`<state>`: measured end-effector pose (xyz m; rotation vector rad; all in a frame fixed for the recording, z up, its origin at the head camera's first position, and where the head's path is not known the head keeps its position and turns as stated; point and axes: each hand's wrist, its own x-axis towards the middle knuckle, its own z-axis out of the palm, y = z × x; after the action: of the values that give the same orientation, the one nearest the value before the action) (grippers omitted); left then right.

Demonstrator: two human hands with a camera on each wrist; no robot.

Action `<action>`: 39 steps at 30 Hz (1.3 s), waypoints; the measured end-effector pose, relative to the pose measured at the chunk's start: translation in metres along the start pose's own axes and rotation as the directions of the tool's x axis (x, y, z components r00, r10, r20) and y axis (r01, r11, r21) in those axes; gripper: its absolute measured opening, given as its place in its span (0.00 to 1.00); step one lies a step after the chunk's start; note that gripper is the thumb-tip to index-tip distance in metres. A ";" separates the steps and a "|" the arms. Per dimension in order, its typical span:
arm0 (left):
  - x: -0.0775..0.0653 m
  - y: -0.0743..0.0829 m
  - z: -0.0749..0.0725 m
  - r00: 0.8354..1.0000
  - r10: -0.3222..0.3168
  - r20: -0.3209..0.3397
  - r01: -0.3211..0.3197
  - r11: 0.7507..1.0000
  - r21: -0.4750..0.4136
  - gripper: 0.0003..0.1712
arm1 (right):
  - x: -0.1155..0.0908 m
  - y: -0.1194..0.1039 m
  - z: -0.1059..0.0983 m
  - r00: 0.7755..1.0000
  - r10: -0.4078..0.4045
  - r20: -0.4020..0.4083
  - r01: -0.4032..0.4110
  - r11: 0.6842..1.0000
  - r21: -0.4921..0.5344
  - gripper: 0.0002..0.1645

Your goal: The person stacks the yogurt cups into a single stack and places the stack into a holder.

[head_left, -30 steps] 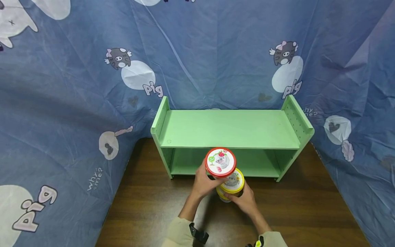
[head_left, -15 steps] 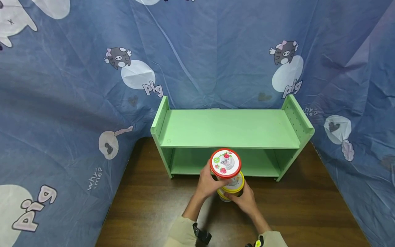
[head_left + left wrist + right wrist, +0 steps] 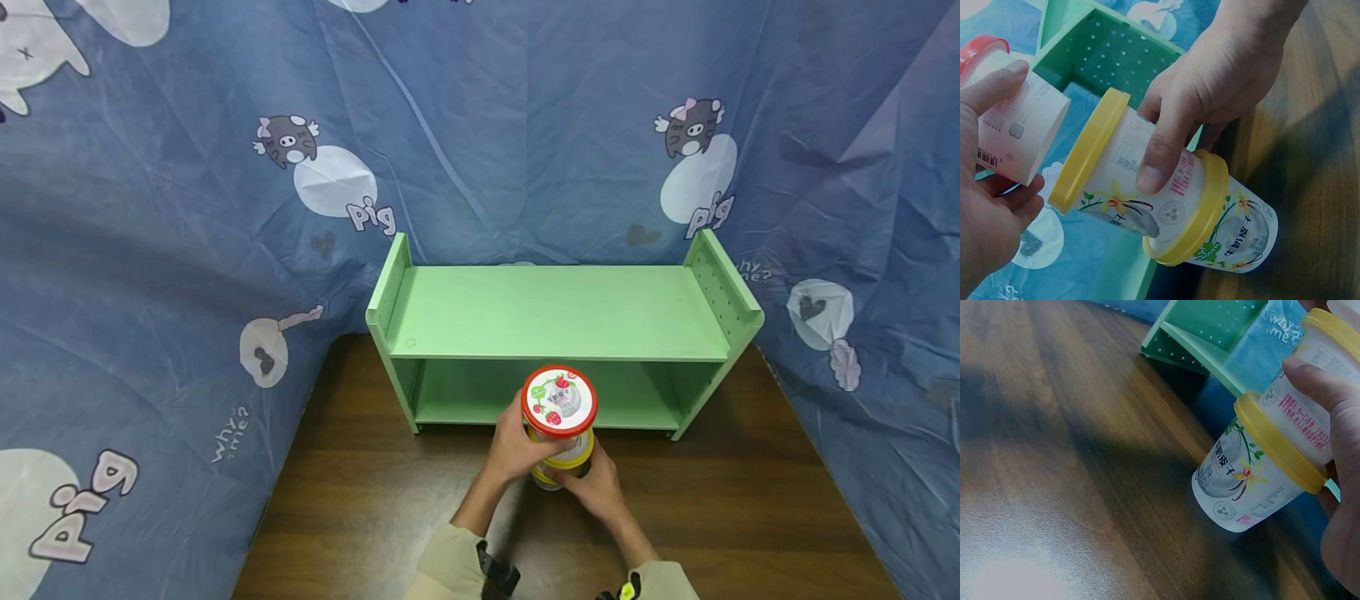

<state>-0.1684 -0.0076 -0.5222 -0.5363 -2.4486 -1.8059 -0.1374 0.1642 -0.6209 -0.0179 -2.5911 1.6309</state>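
Observation:
In the head view my left hand grips a white paper cup with a red lid, strawberries printed on top. That cup is held right over a stack of two white cups with yellow lids. My right hand curls round the upper yellow-lidded cup, its thumb pressed along the side. Directly beneath it stands the lower yellow-lidded cup, printed with a vanilla flower. A gap shows between the red-lidded cup's base and the upper yellow lid in the left wrist view.
Behind the hands stands a green two-tier shelf with raised, perforated sides. The cups are over the brown wooden table in front of it. A blue cloth printed with pigs hangs behind and at both sides.
My left hand has carried the red-lidded cup right and slightly nearer to me, so it now covers more of the yellow lid. The right hand and the yellow-lidded cups have barely moved.

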 end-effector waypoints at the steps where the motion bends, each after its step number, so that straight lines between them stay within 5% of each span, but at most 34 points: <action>1: 0.000 0.000 0.001 1.000 -0.004 0.001 0.004 1.000 0.004 0.50 | 0.000 0.000 0.000 1.000 -0.003 0.000 0.003 1.000 -0.004 0.52; 39: -0.002 -0.009 0.009 0.999 -0.041 0.028 0.039 0.998 0.054 0.52 | -0.001 -0.001 0.000 1.000 -0.017 -0.024 0.016 0.999 -0.050 0.50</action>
<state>-0.1674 -0.0022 -0.5334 -0.5166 -2.5361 -1.7532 -0.1368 0.1635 -0.6203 -0.0189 -2.6062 1.5506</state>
